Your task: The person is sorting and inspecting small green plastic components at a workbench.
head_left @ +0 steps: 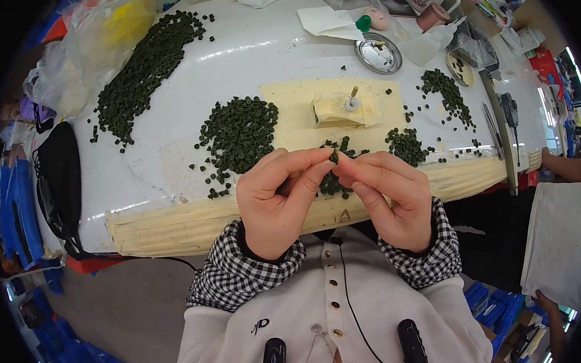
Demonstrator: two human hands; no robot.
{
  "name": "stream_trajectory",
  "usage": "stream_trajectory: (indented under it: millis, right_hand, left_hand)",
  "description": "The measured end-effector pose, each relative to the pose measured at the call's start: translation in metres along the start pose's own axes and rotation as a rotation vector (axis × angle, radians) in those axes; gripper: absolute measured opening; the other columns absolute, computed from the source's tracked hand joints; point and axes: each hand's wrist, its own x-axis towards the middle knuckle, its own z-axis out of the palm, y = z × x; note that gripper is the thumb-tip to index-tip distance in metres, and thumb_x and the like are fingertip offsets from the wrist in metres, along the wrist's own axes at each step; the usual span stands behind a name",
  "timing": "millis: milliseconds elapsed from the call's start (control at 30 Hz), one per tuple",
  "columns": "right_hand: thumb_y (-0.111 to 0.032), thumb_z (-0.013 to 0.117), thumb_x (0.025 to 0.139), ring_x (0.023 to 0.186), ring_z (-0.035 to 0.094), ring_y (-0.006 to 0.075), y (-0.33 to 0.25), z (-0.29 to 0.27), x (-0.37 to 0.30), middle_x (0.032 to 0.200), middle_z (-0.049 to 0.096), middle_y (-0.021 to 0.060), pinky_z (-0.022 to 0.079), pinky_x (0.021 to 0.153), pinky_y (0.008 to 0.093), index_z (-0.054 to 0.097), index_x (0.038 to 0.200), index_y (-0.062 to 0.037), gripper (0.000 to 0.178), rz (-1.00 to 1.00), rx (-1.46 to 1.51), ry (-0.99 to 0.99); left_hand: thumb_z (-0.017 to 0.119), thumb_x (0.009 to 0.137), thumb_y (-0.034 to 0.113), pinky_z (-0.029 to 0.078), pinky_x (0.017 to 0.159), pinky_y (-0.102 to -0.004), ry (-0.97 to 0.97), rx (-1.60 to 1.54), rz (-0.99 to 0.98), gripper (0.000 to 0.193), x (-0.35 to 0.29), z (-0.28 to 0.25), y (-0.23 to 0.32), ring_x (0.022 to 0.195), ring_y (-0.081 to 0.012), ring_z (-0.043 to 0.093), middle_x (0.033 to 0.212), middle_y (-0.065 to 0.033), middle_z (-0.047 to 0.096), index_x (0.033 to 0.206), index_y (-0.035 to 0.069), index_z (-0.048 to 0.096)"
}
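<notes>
Head view: left hand and right hand both pinching a green piece; judged best: light, even pressure, steady aim, lest it slip.

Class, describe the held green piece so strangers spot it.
Find the white table, then the left hand and right hand over its near side. Pinched where they meet is a small green piece. Unlike the loose green pieces lying around, it is held in the air.

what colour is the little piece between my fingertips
The little piece is dark green; the head view shows it.
</notes>
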Motion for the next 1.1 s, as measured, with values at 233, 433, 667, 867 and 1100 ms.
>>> stream_trajectory:
  millis: [233,433,667,867,1100]
  right_hand:
    - [0.005,0.061,0.080,0.068,0.061,0.0174,-0.019,-0.025,0.017,0.085,0.064,0.0105,0.049,0.060,0.0247,0.065,0.110,0.0017,0.030,-0.088,-0.030,0.121]
    - [-0.017,0.055,0.092,0.062,0.054,0.0141,-0.025,-0.034,0.021,0.076,0.062,0.0093,0.041,0.051,0.0244,0.063,0.103,0.0029,0.024,-0.543,0.121,0.258]
    - [0.001,0.068,0.075,0.069,0.060,0.0205,-0.006,-0.024,0.016,0.086,0.063,0.0112,0.049,0.059,0.0276,0.067,0.102,0.0002,0.027,-0.071,-0.091,0.079]
    - [0.004,0.064,0.079,0.076,0.062,0.0217,0.002,-0.004,0.014,0.092,0.063,0.0143,0.050,0.066,0.0269,0.063,0.111,0.0025,0.032,-0.003,0.030,0.041]
    - [0.005,0.062,0.081,0.076,0.063,0.0201,0.009,0.000,0.010,0.095,0.064,0.0156,0.051,0.068,0.0255,0.063,0.110,0.0033,0.029,0.068,0.122,0.036]
  left_hand:
    - [0.067,0.081,-0.001,0.028,0.048,-0.0178,0.022,-0.023,-0.067,0.015,0.001,0.003,0.001,0.054,-0.0019,0.037,0.063,0.0040,0.046,0.096,-0.002,0.068]
    - [0.067,0.081,-0.002,0.027,0.048,-0.0173,0.026,-0.034,-0.109,0.014,0.001,0.003,0.002,0.054,-0.0013,0.036,0.063,0.0053,0.044,0.095,-0.003,0.067]
    - [0.067,0.081,-0.002,0.027,0.049,-0.0173,0.027,-0.042,-0.128,0.016,0.003,0.003,0.004,0.054,-0.0015,0.035,0.064,0.0049,0.046,0.097,-0.001,0.067]
    - [0.066,0.080,-0.003,0.028,0.049,-0.0178,0.058,0.012,-0.071,0.016,0.005,0.003,0.004,0.054,-0.0022,0.035,0.065,0.0039,0.049,0.097,-0.001,0.067]
    - [0.064,0.083,-0.003,0.034,0.057,-0.0182,0.050,0.022,-0.132,0.011,0.006,0.004,0.009,0.063,-0.0033,0.041,0.070,0.0030,0.054,0.094,-0.003,0.065]
